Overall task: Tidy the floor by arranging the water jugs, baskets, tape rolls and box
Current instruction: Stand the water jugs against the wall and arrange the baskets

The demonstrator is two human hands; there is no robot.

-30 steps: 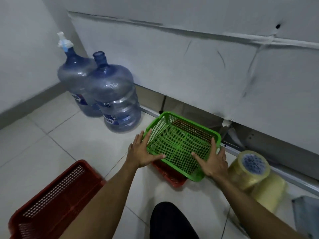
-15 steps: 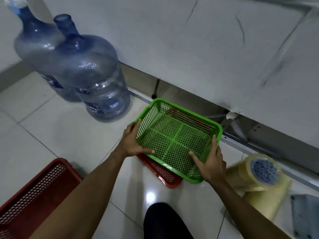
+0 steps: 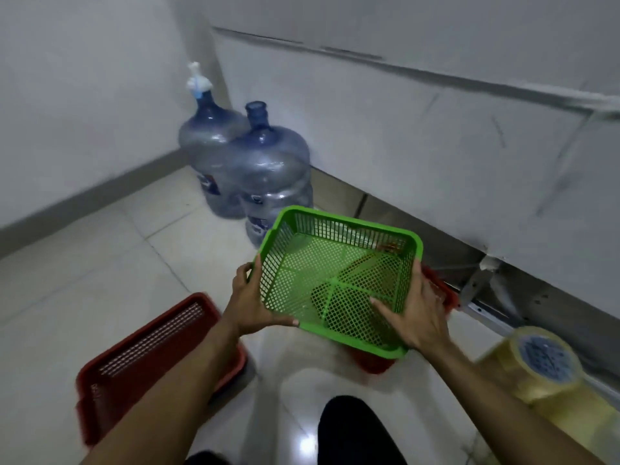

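Observation:
A green mesh basket (image 3: 335, 260) is held tilted above the floor, with my left hand (image 3: 251, 303) gripping its left wall and my right hand (image 3: 416, 317) on its right wall, thumb inside. Under it a red basket (image 3: 439, 290) lies on the tiles, mostly hidden. Another red basket (image 3: 147, 357) sits at the lower left, partly behind my left forearm. Two blue water jugs stand in the corner: one with a white pump (image 3: 208, 152), one uncapped (image 3: 271, 172). Stacked rolls of clear tape (image 3: 533, 367) lie at the right.
White panelled walls meet in the corner behind the jugs. A metal rail (image 3: 486, 310) runs along the base of the right wall. Pale floor tiles (image 3: 100, 263) spread to the left. A dark knee (image 3: 355, 431) shows at the bottom.
Both hands have lifted the green basket off the red one and tilted it. The camera has pulled back and up, so the jugs look further away.

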